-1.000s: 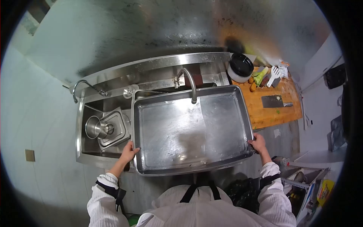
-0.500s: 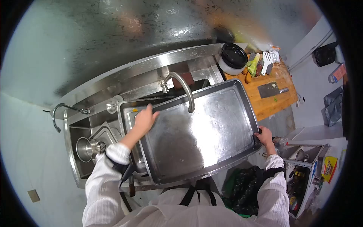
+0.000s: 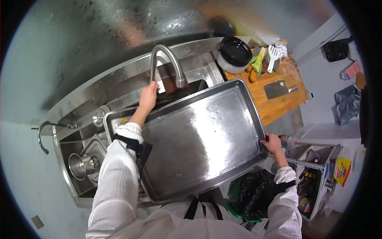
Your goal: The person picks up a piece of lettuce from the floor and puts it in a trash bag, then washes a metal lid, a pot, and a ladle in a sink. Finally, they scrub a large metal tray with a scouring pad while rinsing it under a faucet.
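A large rectangular metal tray (image 3: 179, 147) lies tilted across the sink, over another tray (image 3: 112, 115) with a small yellow-orange bit in it. My right hand (image 3: 273, 144) grips the large tray's right rim, fingers wrapped round its edge. Beyond the tray's far edge, my left hand (image 3: 148, 96) is closed at the base of the tall curved steel faucet (image 3: 169, 53). The faucet's spout hangs just past the tray's far rim. No water can be seen coming from it.
A left sink basin holds a metal cup (image 3: 80, 166) beneath a second faucet (image 3: 47, 129). On the right, a wooden board (image 3: 274, 104) bears a cleaver (image 3: 276, 90), utensils and a black-lidded container (image 3: 235, 53). A shelf (image 3: 318, 161) and black bag (image 3: 256, 191) are at the lower right.
My left hand has moved from above the tray's left edge up to the faucet's base and closed there. The faucet spout has swung away from over the tray. My right hand still grips the rim.
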### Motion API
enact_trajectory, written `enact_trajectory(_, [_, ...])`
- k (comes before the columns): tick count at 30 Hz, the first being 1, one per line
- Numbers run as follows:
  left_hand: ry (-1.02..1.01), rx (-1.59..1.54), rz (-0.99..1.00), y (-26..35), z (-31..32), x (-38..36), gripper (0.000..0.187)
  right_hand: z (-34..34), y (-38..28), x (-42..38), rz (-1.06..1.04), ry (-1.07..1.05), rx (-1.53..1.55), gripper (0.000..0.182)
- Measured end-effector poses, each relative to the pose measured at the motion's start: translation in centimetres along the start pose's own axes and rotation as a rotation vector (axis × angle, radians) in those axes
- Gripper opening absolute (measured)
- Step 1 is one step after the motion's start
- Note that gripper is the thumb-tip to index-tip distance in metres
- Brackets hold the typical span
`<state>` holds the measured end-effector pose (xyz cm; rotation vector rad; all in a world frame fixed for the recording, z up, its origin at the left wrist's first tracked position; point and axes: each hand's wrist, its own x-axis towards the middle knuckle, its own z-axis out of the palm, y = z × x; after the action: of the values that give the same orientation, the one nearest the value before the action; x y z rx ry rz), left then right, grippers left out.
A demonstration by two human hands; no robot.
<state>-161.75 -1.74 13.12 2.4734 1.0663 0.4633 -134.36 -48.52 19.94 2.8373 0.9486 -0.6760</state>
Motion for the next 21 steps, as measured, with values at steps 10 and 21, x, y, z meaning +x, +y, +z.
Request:
enact_trajectory(10, [0.087,-0.338,-0.231,-1.0,0.2,-3.9,0.021,-0.4,0.4,0.5,-0.099,-0.025,0.035,0.031])
enact_trajectory(21, [0.191,-0.177,-0.278,-1.1,-6.3,-14.9,0.026,-3.0,-4.5,-1.2,-0.096,0.417,0.070,0.033])
